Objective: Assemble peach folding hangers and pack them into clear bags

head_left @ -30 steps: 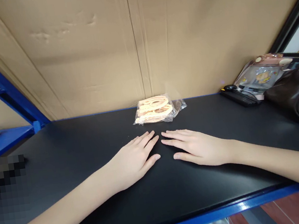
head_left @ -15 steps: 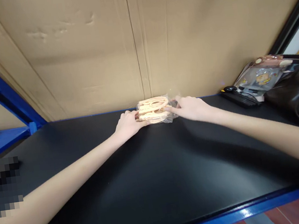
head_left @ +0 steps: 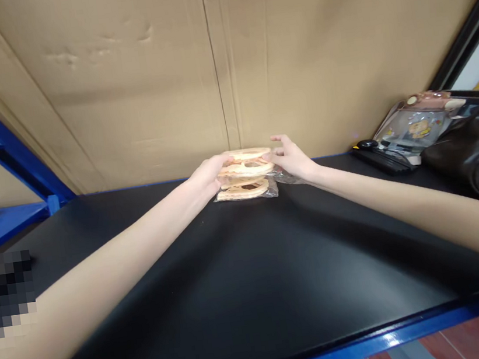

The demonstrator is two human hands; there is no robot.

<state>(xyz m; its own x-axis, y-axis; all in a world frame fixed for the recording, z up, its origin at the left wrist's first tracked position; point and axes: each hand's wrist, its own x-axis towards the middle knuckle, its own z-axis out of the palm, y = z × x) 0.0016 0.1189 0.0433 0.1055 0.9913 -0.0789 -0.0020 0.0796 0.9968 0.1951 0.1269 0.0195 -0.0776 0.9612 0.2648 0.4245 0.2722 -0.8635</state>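
Near the back of the black tabletop are flat, pale peach, looped pieces in clear plastic bags; their exact kind I cannot make out. An upper bundle of them [head_left: 249,169] sits above a lower bagged piece [head_left: 243,191]. My left hand [head_left: 209,174] is closed around the left end of the upper bundle. At its right end my right hand [head_left: 292,158] grips with the thumb and some fingers, while one finger sticks up. Loose clear plastic shows under the right hand. The fingertips behind the bundle are hidden.
A cardboard wall [head_left: 144,98] rises right behind the black tabletop [head_left: 255,295]. On the right are a dark leather bag [head_left: 478,148], a clear pouch [head_left: 424,123] and a black mouse [head_left: 366,144]. A blue metal frame [head_left: 6,151] stands at the left.
The stack has separated: the upper bundle is lifted a little above a lower piece. My left hand has moved up along its left end. One right finger has risen.
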